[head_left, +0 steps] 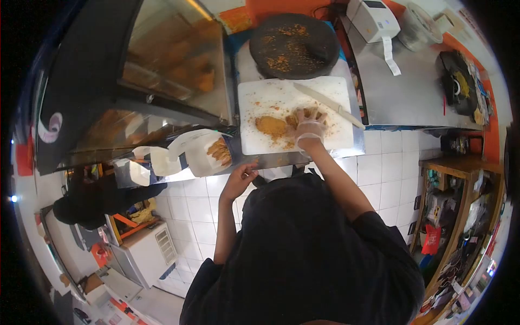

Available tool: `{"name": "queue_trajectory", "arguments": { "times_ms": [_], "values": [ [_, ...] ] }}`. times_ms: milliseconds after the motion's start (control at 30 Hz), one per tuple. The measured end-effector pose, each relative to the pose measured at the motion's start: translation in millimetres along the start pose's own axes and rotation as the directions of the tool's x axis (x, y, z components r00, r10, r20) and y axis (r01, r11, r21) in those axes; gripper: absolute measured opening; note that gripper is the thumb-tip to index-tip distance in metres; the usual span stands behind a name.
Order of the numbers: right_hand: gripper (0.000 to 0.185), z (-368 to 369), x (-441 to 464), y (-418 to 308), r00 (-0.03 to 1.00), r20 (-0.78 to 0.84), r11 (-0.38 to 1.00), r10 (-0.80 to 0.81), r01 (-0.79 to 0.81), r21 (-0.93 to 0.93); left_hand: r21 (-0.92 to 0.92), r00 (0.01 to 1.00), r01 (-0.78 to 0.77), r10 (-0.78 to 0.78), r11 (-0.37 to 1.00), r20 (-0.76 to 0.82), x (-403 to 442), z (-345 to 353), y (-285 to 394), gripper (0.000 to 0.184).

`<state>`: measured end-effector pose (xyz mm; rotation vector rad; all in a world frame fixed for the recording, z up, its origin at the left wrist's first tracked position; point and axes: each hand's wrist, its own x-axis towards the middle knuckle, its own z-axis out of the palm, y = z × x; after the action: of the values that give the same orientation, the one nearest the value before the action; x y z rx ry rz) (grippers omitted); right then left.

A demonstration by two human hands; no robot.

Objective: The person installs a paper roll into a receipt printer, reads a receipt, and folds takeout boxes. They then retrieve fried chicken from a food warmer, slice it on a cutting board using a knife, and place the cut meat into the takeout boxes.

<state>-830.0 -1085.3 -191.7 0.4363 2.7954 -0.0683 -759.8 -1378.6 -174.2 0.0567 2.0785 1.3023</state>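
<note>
My right hand (pixel 310 123), in a clear plastic glove, rests on the white cutting board (pixel 338 142). Its fingers curve over a piece of golden breaded fried cutlet (pixel 292 120); the underside of the grip is hidden. Just left of it lies another breaded cutlet (pixel 270 127), with crumbs scattered around. A knife (pixel 329 104) lies diagonally across the board's upper right, its pale handle over the right edge. My bare left hand (pixel 239 180) hovers by the counter's front edge, fingers loosely bent and apart, nothing visible in them. Nearby, an open white paper box (pixel 197 158) holds sliced fried pieces.
Behind the board sits a round dark crumb-covered board (pixel 294 46). More white boxes (pixel 164 161) stand to the left, below a glass display case (pixel 168 59). A label printer (pixel 374 20) occupies the right counter. A person in dark clothing (pixel 86 200) is at far left.
</note>
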Motion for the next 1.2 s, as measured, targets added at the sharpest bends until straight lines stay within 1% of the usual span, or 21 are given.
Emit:
{"name": "queue_trajectory", "arguments": {
  "times_ms": [100, 200, 300, 400, 500, 533, 567, 600, 667, 700, 800, 833, 867, 900, 933, 1000, 1033, 1067, 1133, 1167, 1200],
  "values": [
    [0.071, 9, 15, -4, 0.999, 0.028, 0.999, -0.024, 0.023, 0.034, -0.031, 1.0, 0.021, -0.022, 0.999, -0.019, -19, -19, -1, 0.039],
    [0.069, 25, 30, 3, 0.996, 0.061, 0.998, -0.068, 0.068, -0.005, -0.028, 0.992, 0.059, -0.062, 0.998, -0.112, -35, -33, -32, 0.038],
    [0.066, 69, 51, 20, 0.979, -0.18, 0.995, -0.095, 0.093, -0.017, -0.017, 0.985, 0.076, -0.078, 0.997, -0.157, -55, -50, -55, 0.041],
    [0.055, 15, 24, -5, 0.987, -0.154, 0.994, 0.048, -0.032, 0.104, -0.023, 0.976, 0.083, -0.086, 0.996, -0.202, -74, -68, -82, 0.042],
    [0.048, 43, 24, 8, 0.89, -0.455, 0.908, 0.029, 0.167, 0.385, -0.046, 0.961, 0.096, -0.105, 0.994, -0.256, -94, -90, -100, 0.042],
    [0.048, 65, 35, 17, 0.912, -0.389, 0.748, 0.13, 0.167, 0.642, -0.061, 0.955, 0.103, -0.115, 0.993, -0.273, -99, -97, -108, 0.041],
    [0.048, 93, 49, 28, 0.934, -0.292, 0.52, 0.207, 0.148, 0.841, -0.08, 0.951, 0.102, -0.121, 0.992, -0.286, -104, -103, -119, 0.041],
    [0.048, 106, 54, 30, 0.953, -0.174, 0.242, 0.249, 0.113, 0.964, -0.086, 0.95, 0.111, -0.131, 0.99, -0.283, -108, -110, -127, 0.041],
    [0.047, 48, 1, -2, 0.997, -0.057, -0.218, 0.056, 0.068, 0.974, -0.101, 0.942, 0.138, -0.162, 0.985, -0.294, -120, -123, -145, 0.04],
    [0.047, 11, -28, -31, 0.997, -0.027, -0.432, -0.073, -0.007, 0.902, -0.141, 0.937, 0.124, -0.163, 0.982, -0.308, -124, -127, -160, 0.041],
    [0.051, -36, -67, -117, 0.936, -0.066, -0.213, -0.345, -0.01, 0.977, -0.146, 0.909, 0.093, -0.144, 0.985, -0.392, -137, -147, -179, 0.043],
    [0.054, -50, -77, -150, 0.9, -0.063, 0.028, -0.432, 0.083, 0.996, -0.097, 0.882, 0.078, -0.114, 0.992, -0.458, -136, -151, -196, 0.048],
    [0.057, -59, -88, -181, 0.858, -0.043, 0.255, -0.512, 0.2, 0.946, -0.142, 0.848, 0.08, -0.142, 0.987, -0.511, -135, -159, -199, 0.051],
    [0.059, -61, -88, -221, 0.709, -0.287, 0.22, -0.644, 0.531, 0.818, -0.188, 0.812, 0.076, -0.17, 0.979, -0.558, -131, -168, -199, 0.054],
    [0.06, -64, -86, -265, 0.468, -0.467, 0.127, -0.75, 0.795, 0.593, -0.237, 0.774, 0.066, -0.2, 0.969, -0.601, -125, -175, -200, 0.057],
    [0.061, -81, -106, -345, 0.399, -0.357, 0.133, -0.845, 0.803, 0.581, -0.405, 0.683, -0.019, -0.284, 0.914, -0.673, -108, -189, -203, 0.064],
    [0.062, -69, -103, -379, 0.293, -0.396, 0.084, -0.87, 0.88, 0.467, -0.481, 0.633, -0.073, -0.332, 0.874, -0.699, -98, -197, -206, 0.068],
    [0.065, -56, -96, -410, 0.18, -0.42, 0.026, -0.89, 0.938, 0.346, -0.485, 0.598, -0.123, -0.325, 0.866, -0.733, -88, -203, -210, 0.071],
    [0.064, -54, -89, -455, 0.205, -0.166, 0.161, -0.965, 0.957, 0.243, -0.487, 0.522, -0.219, -0.321, 0.845, -0.791, -69, -211, -224, 0.076],
    [0.063, -55, -88, -477, 0.224, -0.033, 0.216, -0.974, 0.961, 0.171, -0.51, 0.511, -0.233, -0.342, 0.828, -0.789, -58, -214, -232, 0.077],
    [0.073, -59, -91, -504, 0.24, 0.154, 0.251, -0.958, 0.966, 0.057, -0.532, 0.501, -0.248, -0.363, 0.81, -0.786, -47, -217, -240, 0.078]
  ]
}}
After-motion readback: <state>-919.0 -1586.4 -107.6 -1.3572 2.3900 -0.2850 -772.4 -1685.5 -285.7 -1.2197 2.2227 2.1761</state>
